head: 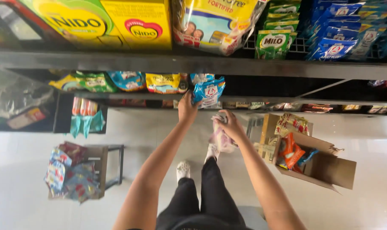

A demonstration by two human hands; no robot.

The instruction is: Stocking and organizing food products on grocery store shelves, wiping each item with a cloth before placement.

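- Head view, looking straight down a store shelf unit to the white tiled floor [159, 127].
- Left hand [187, 108], centre of frame: fingers closed round the lower edge of a blue-and-white crinkled plastic snack packet [209, 91]. Packet sits just right of and above the hand, at the front lip of the middle grey metal shelf [261, 100]. Its long axis runs roughly upward in the frame, tilted slightly to the right.
- Right hand [231, 125], just right of and below the left: closed on a bunch of pale pink-and-white soft packets [221, 138] that hang below the fist. Count in the bunch: cannot tell, they overlap.
- The two hands are near one another but apart. The left hand is the nearer to the shelf edge; the right is held lower, away from the shelf.
- Same shelf row, left of the held packet: one yellow-green packet, one green, one blue, one yellow pouch [164, 83], so four facing out, plus a further blue packet behind the held one.
- Right of frame on the floor: one open brown cardboard box [330, 170], flaps up, with orange and red-yellow packets inside; exact count hidden.
- Lower left of frame: one small wooden crate on a frame [100, 164] with a heap of mixed coloured packets; not countable.
- Top shelf, upper frame: two yellow cartons [138, 23], one large pouch, green sachets, blue sachets stacked at upper right.
- Two white shoes visible between the arms.
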